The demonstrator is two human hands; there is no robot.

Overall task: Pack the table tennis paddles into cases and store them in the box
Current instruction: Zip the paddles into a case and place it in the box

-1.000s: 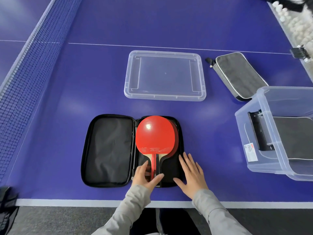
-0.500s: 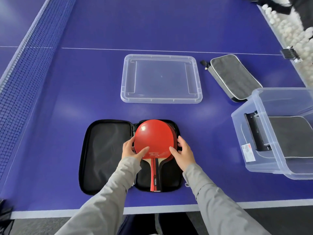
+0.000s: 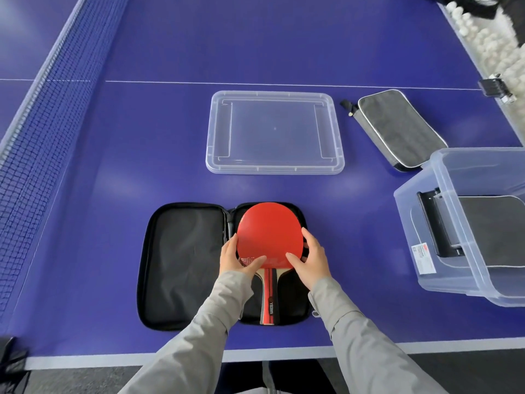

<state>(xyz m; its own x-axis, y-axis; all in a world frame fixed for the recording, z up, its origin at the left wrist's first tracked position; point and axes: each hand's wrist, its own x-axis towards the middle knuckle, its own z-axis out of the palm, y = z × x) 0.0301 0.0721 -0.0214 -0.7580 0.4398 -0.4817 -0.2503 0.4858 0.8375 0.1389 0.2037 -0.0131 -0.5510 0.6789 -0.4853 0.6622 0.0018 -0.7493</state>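
Observation:
A black paddle case [image 3: 184, 265] lies unzipped and spread flat near the table's front edge. In its right half rest red-faced paddles [image 3: 270, 231], stacked, handles toward me. My left hand [image 3: 238, 258] grips the left edge of the top blade, thumb on its face. My right hand [image 3: 311, 258] holds the right edge the same way. A clear plastic box [image 3: 443, 200] stands at the right with a dark zipped case [image 3: 494, 231] inside it.
The box's clear lid [image 3: 274, 133] lies flat beyond the open case. Another zipped grey case [image 3: 397, 129] lies at the back right. The net [image 3: 42, 123] runs along the left. White balls [image 3: 491, 38] are heaped off the far right edge.
Both hands moved up from the handle end of the case to the sides of the red blade and took hold of it. The view also shifted slightly.

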